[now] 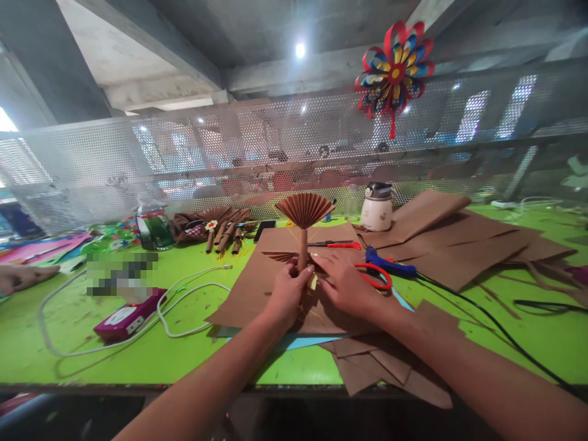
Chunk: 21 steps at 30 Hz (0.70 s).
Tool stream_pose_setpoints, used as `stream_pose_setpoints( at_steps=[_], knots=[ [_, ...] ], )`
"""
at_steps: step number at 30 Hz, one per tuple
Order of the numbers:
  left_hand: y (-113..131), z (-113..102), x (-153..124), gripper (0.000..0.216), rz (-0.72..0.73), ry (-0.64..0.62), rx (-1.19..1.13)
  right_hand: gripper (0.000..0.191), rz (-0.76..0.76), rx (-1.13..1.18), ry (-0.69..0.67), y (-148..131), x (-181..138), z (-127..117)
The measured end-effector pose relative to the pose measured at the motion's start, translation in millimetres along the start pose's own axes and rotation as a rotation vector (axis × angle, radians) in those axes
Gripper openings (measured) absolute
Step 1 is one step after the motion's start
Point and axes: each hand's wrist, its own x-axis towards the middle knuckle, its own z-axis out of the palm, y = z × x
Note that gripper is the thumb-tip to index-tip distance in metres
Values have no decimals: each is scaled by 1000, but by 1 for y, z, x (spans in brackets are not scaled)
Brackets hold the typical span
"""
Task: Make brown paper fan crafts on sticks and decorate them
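A pleated brown paper fan (306, 209) stands upright on a rolled brown paper handle (303, 248). My left hand (290, 288) is closed around the lower part of this handle, thumb in front. Just right of it is my right hand (342, 282), its fingers stretched toward the handle and apart; whether they touch it I cannot tell. A small pale yellow piece (313, 281) shows between the two hands. Yellow string hangs about the handle. Behind my left hand lies another pleated brown piece (280, 256). Brown paper sheets (250, 294) lie beneath my hands.
Red-handled scissors (386, 280), a blue glue gun (390, 264) with black cord and a red cutter (342, 244) lie right. Farther back stand a white bottle (376, 211) and brown paper (459, 239). Left are a purple power strip (128, 315), white cable and another person's hand (25, 278).
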Motion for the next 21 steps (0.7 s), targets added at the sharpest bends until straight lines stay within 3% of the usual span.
stream_pose_setpoints(
  at_steps=[15,21],
  knots=[
    [3,-3,0,34,176,-51,213,42,-46,11,-1,-9,-2,1],
    [6,-2,-1,35,88,-36,164,40,-2,-21,73,-8,1,-7]
  ],
)
